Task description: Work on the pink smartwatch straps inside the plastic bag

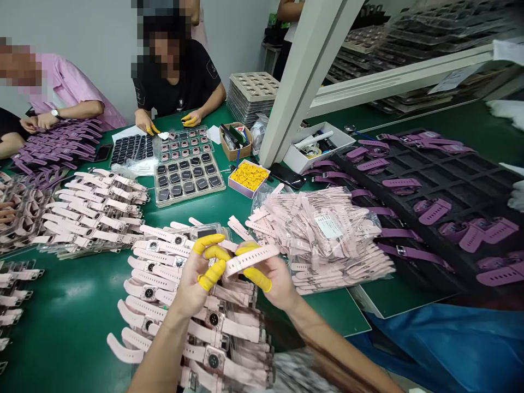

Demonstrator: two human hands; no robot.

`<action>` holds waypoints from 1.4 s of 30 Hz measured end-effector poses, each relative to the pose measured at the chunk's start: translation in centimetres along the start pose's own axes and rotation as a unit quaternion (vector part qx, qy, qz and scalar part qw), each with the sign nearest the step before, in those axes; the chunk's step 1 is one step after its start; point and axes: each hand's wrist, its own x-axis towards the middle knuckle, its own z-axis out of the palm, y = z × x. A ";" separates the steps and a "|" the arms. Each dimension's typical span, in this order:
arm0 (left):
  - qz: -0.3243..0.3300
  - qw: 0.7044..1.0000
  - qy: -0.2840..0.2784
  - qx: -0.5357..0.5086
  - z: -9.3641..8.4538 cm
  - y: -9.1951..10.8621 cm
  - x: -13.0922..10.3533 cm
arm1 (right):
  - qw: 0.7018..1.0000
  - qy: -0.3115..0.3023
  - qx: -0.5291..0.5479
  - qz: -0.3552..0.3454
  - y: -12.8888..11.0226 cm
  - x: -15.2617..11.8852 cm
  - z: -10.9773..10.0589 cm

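Note:
My left hand [200, 275] and my right hand [272, 275] wear yellow finger covers and hold a pale pink watch strap [254, 258] between them. The left fingers pinch its left end; the right fingers are wrapped round the other side, partly behind the strap. Below my hands lies a stack of trays with pink-strapped watches [213, 360], their round dark sensors facing up. Just right of my hands is a large pile of loose pink straps [303, 218], partly in clear bags with a white label [328, 224].
Beyond are a box of yellow finger covers [249, 177], trays of dark square pieces [188, 177], a black phone [287, 176] and a white frame post [303, 82]. Purple-strapped watches lie in a black tray [417, 218] at right. Two people [180, 82] [73, 87] work across the green table [82, 305].

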 end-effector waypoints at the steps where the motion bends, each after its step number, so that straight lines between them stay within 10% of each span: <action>1: -0.008 0.999 -0.018 0.032 -0.2 0.3 0.1 | 0.999 -0.015 -0.045 -0.020 -0.8 0.4 -0.4; 7: 0.007 0.995 -0.056 0.077 -0.5 1.0 0.3 | 0.971 -0.109 -0.178 -0.113 -2.7 2.0 -1.9; 20: -0.076 0.993 0.037 0.077 0.3 0.7 0.7 | 0.950 -0.100 -0.222 -0.197 -3.1 1.9 -3.0; 42: -0.108 0.981 -0.050 0.151 0.4 0.5 0.4 | 0.923 -0.091 -0.296 -0.229 -2.4 0.9 -2.4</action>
